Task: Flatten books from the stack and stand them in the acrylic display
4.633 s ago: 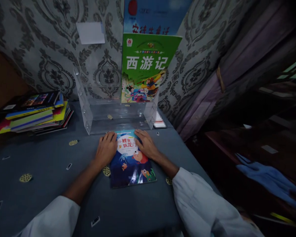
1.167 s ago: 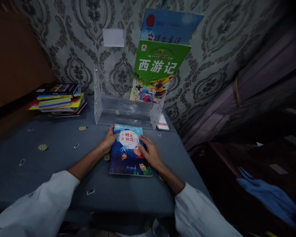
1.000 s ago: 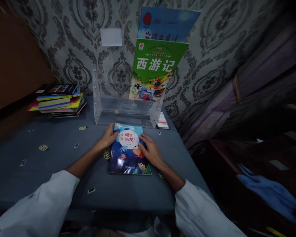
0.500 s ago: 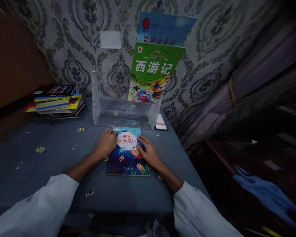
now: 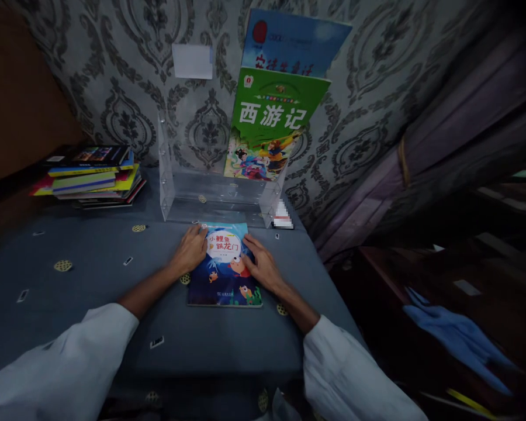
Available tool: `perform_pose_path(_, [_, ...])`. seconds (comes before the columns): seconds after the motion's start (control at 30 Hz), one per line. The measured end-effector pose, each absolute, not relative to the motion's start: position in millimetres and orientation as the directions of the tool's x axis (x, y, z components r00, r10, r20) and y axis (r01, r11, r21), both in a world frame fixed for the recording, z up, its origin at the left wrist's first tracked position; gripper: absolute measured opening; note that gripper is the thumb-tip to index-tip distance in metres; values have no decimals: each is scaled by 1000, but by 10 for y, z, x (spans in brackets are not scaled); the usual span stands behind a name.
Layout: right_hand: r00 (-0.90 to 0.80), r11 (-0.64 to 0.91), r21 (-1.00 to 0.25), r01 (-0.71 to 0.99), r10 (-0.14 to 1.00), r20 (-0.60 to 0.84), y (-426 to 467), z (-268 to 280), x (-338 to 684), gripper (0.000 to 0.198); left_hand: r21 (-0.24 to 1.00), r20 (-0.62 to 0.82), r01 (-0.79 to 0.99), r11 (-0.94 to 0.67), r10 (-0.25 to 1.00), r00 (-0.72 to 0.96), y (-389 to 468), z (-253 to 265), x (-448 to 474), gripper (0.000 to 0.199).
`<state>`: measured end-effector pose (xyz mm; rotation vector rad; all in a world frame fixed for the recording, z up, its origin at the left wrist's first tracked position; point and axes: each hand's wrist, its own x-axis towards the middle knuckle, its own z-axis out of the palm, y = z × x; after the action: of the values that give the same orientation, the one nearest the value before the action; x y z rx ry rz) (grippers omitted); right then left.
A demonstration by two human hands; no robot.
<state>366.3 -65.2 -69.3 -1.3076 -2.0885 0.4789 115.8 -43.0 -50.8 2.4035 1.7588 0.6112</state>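
Observation:
A blue picture book (image 5: 225,275) with cartoon fish on its cover lies on the cloth-covered table, its front facing up. My left hand (image 5: 191,248) grips its upper left edge, fingertips at the border. On the opposite edge, my right hand (image 5: 262,263) has its thumb over the cover and its fingers along the side. Just behind the book stands a clear acrylic rack (image 5: 166,175). A green book (image 5: 272,126) leans upright in the rack's right half, with a taller blue book (image 5: 296,44) behind it.
A stack of books (image 5: 90,178) sits at the table's back left. Beside the rack's right foot is a small blurred white object (image 5: 283,216). A white card (image 5: 193,62) is on the patterned wall. Right of the table are a tied curtain (image 5: 377,187) and a blue cloth (image 5: 456,333).
The whole view has shifted slightly, so the table and the rack sit a little further left and up. Both hands keep their places on the book's edges.

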Motion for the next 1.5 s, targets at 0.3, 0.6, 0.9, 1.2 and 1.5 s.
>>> perform_pose_path(0.3, [-328, 444, -573, 689, 896, 300, -608, -714, 3680, 51, 274, 271, 900, -339, 925, 266, -427, -496, 1221, 39])
perform_pose_path(0.6, [-400, 475, -337, 813, 876, 270, -411, -533, 3488, 46, 177, 256, 937, -301, 933, 251, -547, -431, 1277, 40])
perform_pose_path(0.9, [-295, 411, -478, 776, 907, 301, -253, -687, 3573, 50, 104, 211, 960, -261, 949, 235, -564, -383, 1317, 41])
perform_pose_path(1.2, [-265, 403, -519, 754, 909, 320, -149, -769, 3626, 50, 87, 243, 956, -281, 936, 253, -575, -407, 1274, 42])
perform_pose_path(1.5, [-241, 390, -624, 677, 919, 312, -53, -767, 3683, 42, 193, 255, 909, -369, 914, 317, -472, -474, 1193, 44])
